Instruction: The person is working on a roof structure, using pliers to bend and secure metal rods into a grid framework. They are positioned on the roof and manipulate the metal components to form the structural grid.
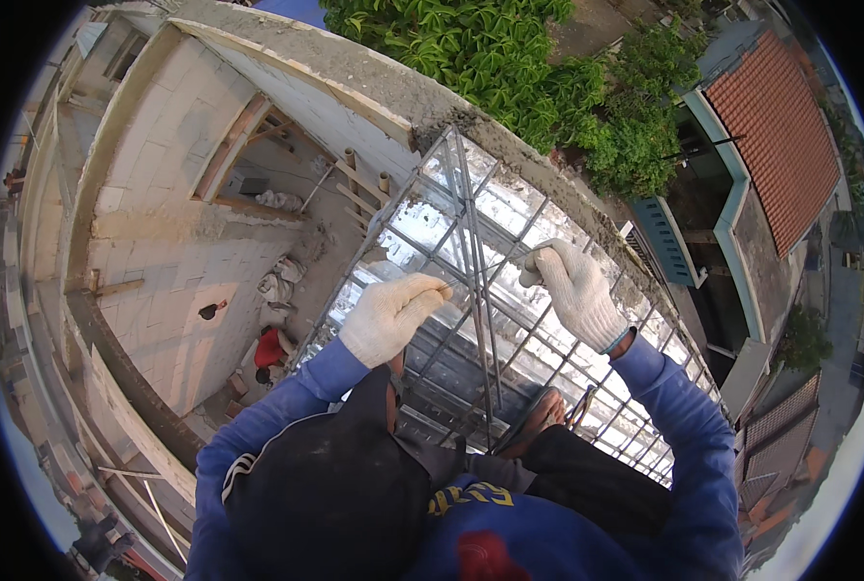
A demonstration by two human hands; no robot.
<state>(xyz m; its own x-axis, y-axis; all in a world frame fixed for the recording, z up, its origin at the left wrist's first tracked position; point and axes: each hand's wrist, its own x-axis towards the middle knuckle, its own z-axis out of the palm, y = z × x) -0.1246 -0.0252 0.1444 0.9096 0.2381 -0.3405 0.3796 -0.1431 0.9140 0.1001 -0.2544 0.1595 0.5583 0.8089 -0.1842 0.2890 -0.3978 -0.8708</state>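
My left hand [393, 315], in a white knit glove, is closed with thumb and fingers pinched together above the rebar grid [539, 334]. My right hand [575, 290], gloved the same way, has its fingers curled inward over the grid's right half. Whatever is between the fingers of either hand is too small to make out. Between the two hands, several loose steel bars [475, 261] lie lengthwise across the grid. Shiny metal decking [422, 218] shows beneath the crossed bars. My sandalled foot [546, 412] rests on the grid below the right hand.
A rough concrete ledge [519, 160] borders the grid at the far side. To the left, beyond the decking's edge, a drop opens to a lower floor with a person in red [272, 351]. Pale block walls [166, 252] enclose it. Leafy branches [461, 63] and a tiled roof [776, 136] stand beyond.
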